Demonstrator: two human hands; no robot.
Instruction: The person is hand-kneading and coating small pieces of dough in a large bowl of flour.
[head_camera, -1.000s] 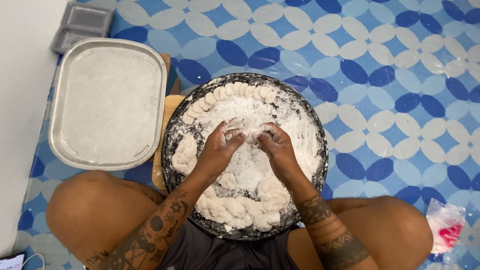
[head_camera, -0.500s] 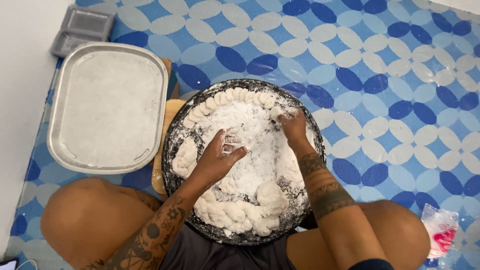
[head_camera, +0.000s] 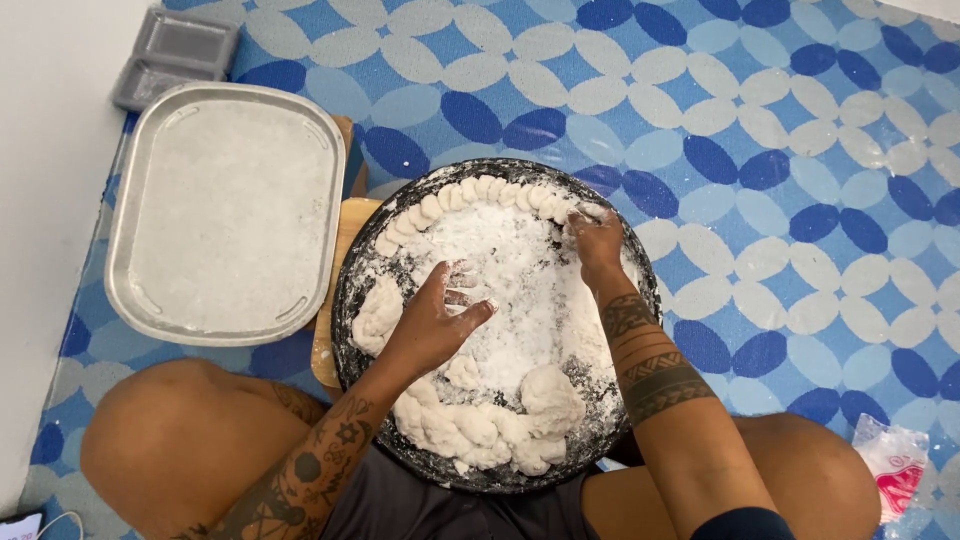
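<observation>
A round black tray (head_camera: 345, 290) dusted with white flour sits between my knees. A curved row of small dough pieces (head_camera: 470, 195) lines its far rim, and bigger dough lumps (head_camera: 480, 425) lie along the near rim. My left hand (head_camera: 440, 320) rests flat on the floured middle with its fingers spread, holding nothing. My right hand (head_camera: 595, 240) is at the far right rim, its fingertips pinched on a small dough piece at the end of the row.
A rectangular metal tray (head_camera: 225, 215) coated with flour lies to the left. A wooden board (head_camera: 335, 300) pokes out under the black tray. A grey plastic container (head_camera: 175, 55) lies at the far left, a small plastic bag (head_camera: 895, 465) at the right, on a blue patterned mat.
My hands were together at the tray's middle. The right hand has moved to the far right rim with a dough piece, while the left hand has stayed in the middle.
</observation>
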